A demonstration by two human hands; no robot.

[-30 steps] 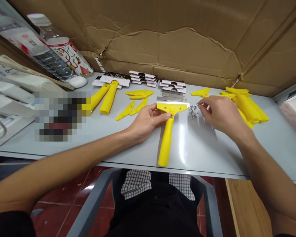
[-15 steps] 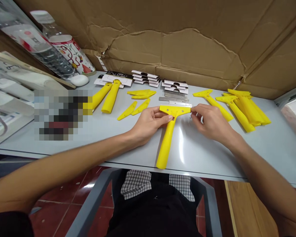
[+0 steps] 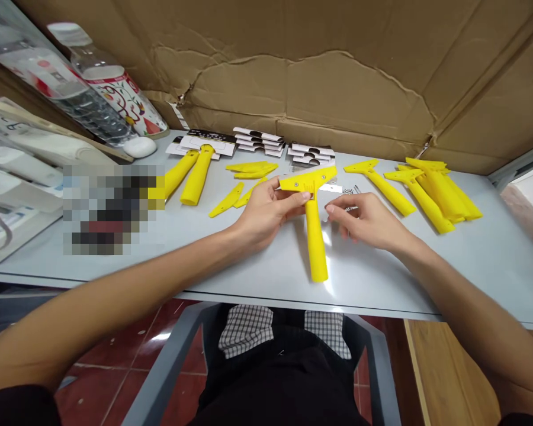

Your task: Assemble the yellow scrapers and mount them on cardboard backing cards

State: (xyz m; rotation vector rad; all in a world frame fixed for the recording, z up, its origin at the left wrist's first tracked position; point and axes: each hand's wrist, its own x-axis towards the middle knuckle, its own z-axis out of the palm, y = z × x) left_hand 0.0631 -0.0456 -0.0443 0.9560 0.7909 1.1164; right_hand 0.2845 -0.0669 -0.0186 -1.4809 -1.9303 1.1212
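Observation:
My left hand (image 3: pixel 266 210) is closed around the neck of a yellow scraper (image 3: pixel 316 242), its thumb on the front near the head. Two screws show in the scraper's head, and the handle points down towards me. My right hand (image 3: pixel 366 219) is just right of the handle, apart from it, with fingers loosely bent and nothing visible in them. Beyond its fingertips lie small screws (image 3: pixel 349 191). Flat metal blades (image 3: pixel 331 188) lie behind the scraper head, partly hidden by it. Loose yellow blade-holder plates (image 3: pixel 227 200) lie left of my left hand.
More yellow scraper handles (image 3: pixel 448 189) lie at the right. Two carded yellow scrapers (image 3: pixel 198 177) are at the left, near folded black-and-white cards (image 3: pixel 258 142). Bottles (image 3: pixel 115 89) and a white rack (image 3: pixel 22 160) stand at far left. A cardboard wall (image 3: pixel 328 89) closes off the back.
The scraper's head has lifted and tilted up to the right, and its handle's lower end has swung right. My right hand has come away from the head's right end, down towards me.

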